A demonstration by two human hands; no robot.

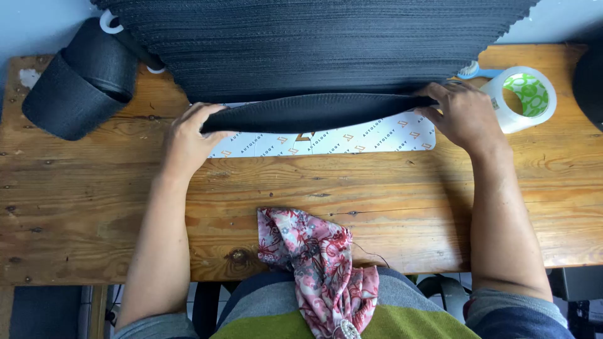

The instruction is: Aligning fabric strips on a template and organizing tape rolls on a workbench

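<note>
Past the floral scarf (323, 267) at six o'clock, we are pinching the black strip (314, 113) evenly: left hand (185, 141) at nine, right hand (465, 116) at three, fingers closed on its ends.

Work surface: a wooden table (377, 188) of knotted, scratched planks, with a pale worn patch at its far left corner. Lying directly on it: a tall stack of black ribbed fabric pieces (314, 44) at the far edge; a white printed card strip (352, 139) just before the stack; a black fabric roll (78, 78) far left; a tape roll (524, 97) far right; a floral cloth (301, 242) overhanging the near edge.
</note>
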